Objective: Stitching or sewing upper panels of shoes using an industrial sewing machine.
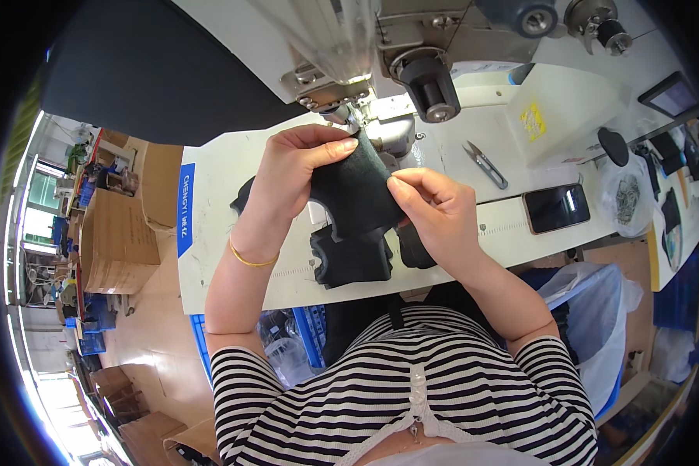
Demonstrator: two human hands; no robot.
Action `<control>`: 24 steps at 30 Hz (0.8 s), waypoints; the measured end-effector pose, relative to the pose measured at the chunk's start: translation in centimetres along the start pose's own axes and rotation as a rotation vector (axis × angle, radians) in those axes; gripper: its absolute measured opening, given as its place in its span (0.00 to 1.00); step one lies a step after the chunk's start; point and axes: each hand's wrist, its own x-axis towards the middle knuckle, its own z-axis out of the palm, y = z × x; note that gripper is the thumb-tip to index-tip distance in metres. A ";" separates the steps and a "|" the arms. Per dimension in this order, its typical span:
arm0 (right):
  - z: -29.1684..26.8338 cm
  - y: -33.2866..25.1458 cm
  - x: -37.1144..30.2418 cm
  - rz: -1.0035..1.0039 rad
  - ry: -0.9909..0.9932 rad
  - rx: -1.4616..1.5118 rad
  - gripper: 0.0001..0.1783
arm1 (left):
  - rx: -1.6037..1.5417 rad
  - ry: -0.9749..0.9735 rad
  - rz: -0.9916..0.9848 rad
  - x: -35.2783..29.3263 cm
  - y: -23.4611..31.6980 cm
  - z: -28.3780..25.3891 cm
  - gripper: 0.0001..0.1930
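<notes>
A piece of black fabric (356, 194) hangs between my two hands, its upper end at the needle area of a sewing machine (348, 113). My left hand (303, 159) pinches the fabric's upper left edge, thumb on top, close below the presser foot. On the right edge, my right hand (435, 206) grips the cloth between thumb and fingers. Beneath it, more black cut pieces (353, 260) lie on the white sewing table (287, 283) near its front edge. Another dark piece shows partly behind my left wrist.
Thread snips (485, 165) and a black phone (557, 209) lie right of the machine. Beyond the phone sits a clear plastic bag (627, 194) of small items. Below the table are a blue crate (309, 335) and a plastic-lined bin (590, 326). Cardboard boxes (120, 245) stand on the left.
</notes>
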 end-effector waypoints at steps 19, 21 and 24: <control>0.4 -0.2 0.9 -0.015 0.021 0.047 0.11 | -0.008 0.042 -0.049 1.9 0.8 -0.1 0.04; 0.4 -0.2 0.8 -0.015 0.019 0.043 0.11 | -0.020 0.014 -0.026 1.8 0.7 -0.1 0.04; 0.5 -0.5 0.6 -0.007 0.014 0.053 0.11 | -0.023 0.012 -0.038 1.9 0.7 -0.3 0.04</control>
